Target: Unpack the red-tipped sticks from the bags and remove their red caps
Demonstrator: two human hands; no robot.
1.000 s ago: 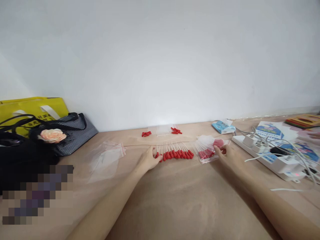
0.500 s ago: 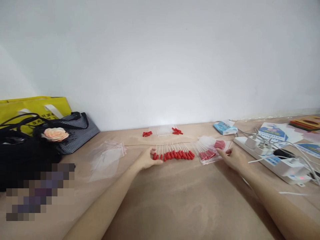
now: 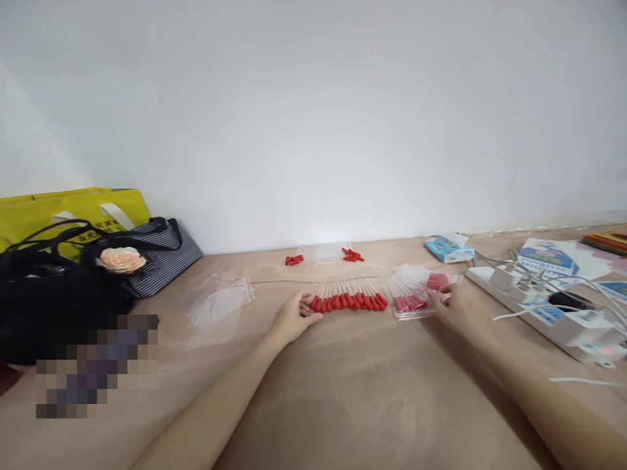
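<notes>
A row of several clear droppers with red bulbs (image 3: 349,297) lies on the beige table (image 3: 343,391). My left hand (image 3: 292,318) rests at the left end of that row, fingers loosely curled and touching the first red bulbs, holding nothing. My right hand (image 3: 453,305) lies on the right edge of a clear zip bag filled with more red-bulb droppers (image 3: 414,292), fingers pressed on it. Further back lie loose red caps (image 3: 294,260) and a bundle of clear tubes (image 3: 329,254) with more red caps (image 3: 353,255).
Empty clear zip bags (image 3: 218,307) lie left of the row. A black bag (image 3: 44,294), a striped bag (image 3: 157,251) and a yellow bag (image 3: 73,209) stand at the far left. A white power strip (image 3: 553,313) with plugs and cables, a tissue pack (image 3: 448,248) and printed sheets (image 3: 551,256) lie right.
The view has shifted slightly left. My left hand has drawn back a little from the row's end and my right hand has settled onto the filled bag's edge.
</notes>
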